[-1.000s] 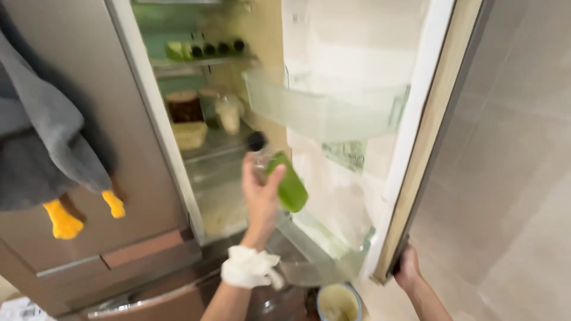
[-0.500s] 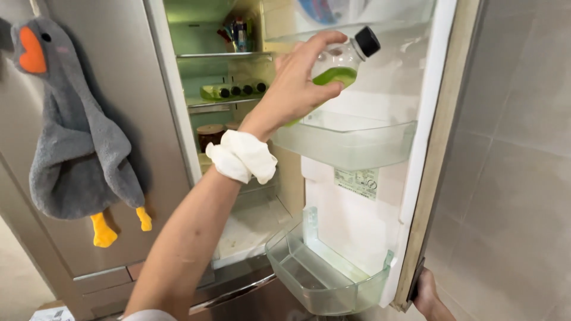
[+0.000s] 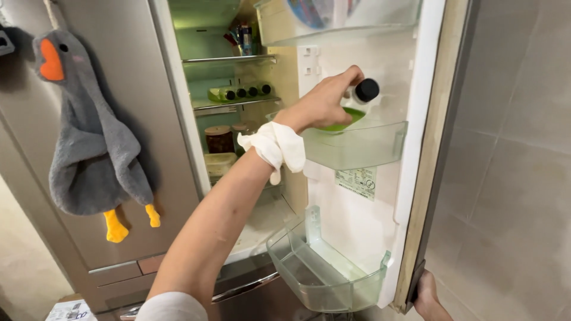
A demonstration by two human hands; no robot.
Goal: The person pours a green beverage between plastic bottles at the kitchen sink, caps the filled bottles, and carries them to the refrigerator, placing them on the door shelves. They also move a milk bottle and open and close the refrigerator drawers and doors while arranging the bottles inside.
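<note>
Two hands are in view at an open fridge door. The left hand is closed around a bottle with green liquid and a black cap, fingers wrapped over its neck and shoulder. The bottle stands upright inside the middle door bin, its lower part behind the bin's clear wall. A white cloth band sits on the left wrist. The right hand grips the lower outer edge of the door; only part of it shows, fingers curled on the edge.

Below the middle bin on the door hangs a lower bin, clear and tilted outward. Above the middle bin is an upper bin holding something colourful, too blurred to identify. Left of the door, the fridge interior shows shelves with small dark-capped bottles and a brown jar. Further left of the door, a grey goose-shaped towel with orange beak and feet hangs on the neighbouring door panel.
</note>
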